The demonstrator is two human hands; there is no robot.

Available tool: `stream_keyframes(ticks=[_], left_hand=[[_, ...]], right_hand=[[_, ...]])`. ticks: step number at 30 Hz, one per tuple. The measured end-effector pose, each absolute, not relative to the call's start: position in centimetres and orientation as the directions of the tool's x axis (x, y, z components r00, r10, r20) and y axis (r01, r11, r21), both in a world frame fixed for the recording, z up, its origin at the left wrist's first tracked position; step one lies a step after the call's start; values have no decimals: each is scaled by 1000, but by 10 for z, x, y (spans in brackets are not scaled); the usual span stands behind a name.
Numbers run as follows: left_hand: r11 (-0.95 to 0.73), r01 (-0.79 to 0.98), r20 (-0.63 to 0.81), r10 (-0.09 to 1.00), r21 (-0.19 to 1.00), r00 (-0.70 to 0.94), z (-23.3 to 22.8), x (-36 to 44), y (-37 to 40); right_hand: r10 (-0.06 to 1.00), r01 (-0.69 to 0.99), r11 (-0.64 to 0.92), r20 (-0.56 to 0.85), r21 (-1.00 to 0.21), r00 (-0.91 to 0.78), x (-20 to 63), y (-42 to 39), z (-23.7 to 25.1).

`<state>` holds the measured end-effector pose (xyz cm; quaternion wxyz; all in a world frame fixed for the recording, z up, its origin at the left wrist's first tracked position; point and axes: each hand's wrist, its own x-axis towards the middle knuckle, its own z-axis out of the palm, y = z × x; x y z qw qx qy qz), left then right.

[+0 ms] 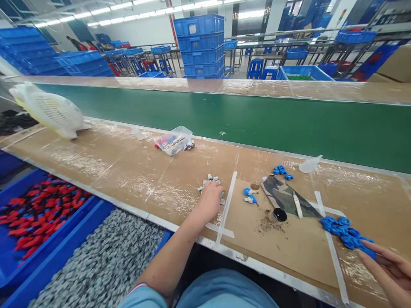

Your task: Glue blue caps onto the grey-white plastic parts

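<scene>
The left hand [210,200] lay curled over small grey pieces [210,179] on the desk [128,171], holding none visibly, while the right hand's [387,267] open fingers [369,252] touched the blue pieces [345,229], a row running away to its left.

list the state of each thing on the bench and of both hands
left hand: fingers down on the small grey parts
right hand: fingertips at the blue parts pile
clear tub: open, lying tilted
white fan: tipped on its side
green belt: bare

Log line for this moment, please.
left hand: on small grey parts | right hand: touching blue parts pile | bench: camo pad, clear tub
</scene>
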<state>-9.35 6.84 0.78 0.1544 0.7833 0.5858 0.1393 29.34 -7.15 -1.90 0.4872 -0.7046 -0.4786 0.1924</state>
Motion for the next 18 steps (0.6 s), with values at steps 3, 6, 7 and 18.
stream_keyframes(ticks=[3, 6, 7, 18], left_hand=[[-295, 847, 86, 954, 442, 287, 6, -95, 68], [-299, 757, 210, 954, 582, 215, 9, -92, 61], [-303, 695, 235, 952, 652, 195, 11, -90, 56], [269, -126, -217, 920, 955, 325, -7, -26, 6]], right_hand=[[884, 475, -129, 116, -871, 453, 259, -60, 3], [932, 544, -68, 141, -836, 334, 235, -49, 15], [945, 584, -16, 179, -812, 275, 228, -46, 17], [926, 838, 266, 368, -476, -85, 192, -14, 27]])
